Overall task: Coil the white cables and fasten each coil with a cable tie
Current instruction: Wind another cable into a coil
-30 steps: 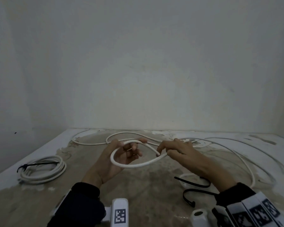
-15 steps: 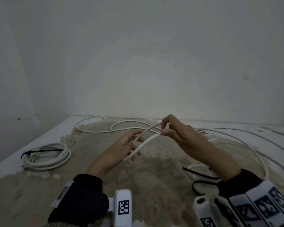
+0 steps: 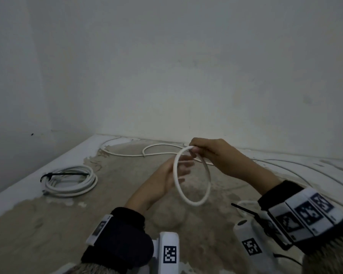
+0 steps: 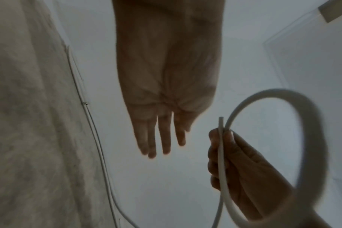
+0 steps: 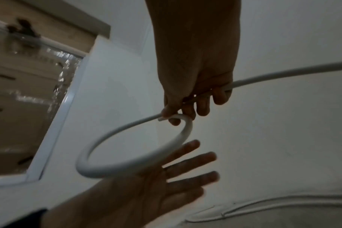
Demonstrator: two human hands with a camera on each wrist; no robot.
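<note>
A white cable loop (image 3: 194, 178) hangs upright in the air above the table. My right hand (image 3: 210, 153) pinches it at the top, where the cable's cut end meets the running strand (image 5: 162, 118). My left hand (image 3: 172, 173) is just left of the loop with straight, spread fingers (image 5: 187, 163), holding nothing. In the left wrist view those fingers (image 4: 158, 138) point away from the pinched cable (image 4: 222, 138). The rest of the white cable (image 3: 156, 151) trails loose over the far table.
A finished white coil (image 3: 71, 182) bound by a black cable tie (image 3: 65, 174) lies at the table's left edge. Black cable ties (image 3: 244, 210) lie near my right wrist. More loose white cable (image 3: 305, 171) runs along the right side. A wall stands behind.
The left hand let go of the cable and opened its fingers. The right hand rose and now carries the single loop alone, hanging upright.
</note>
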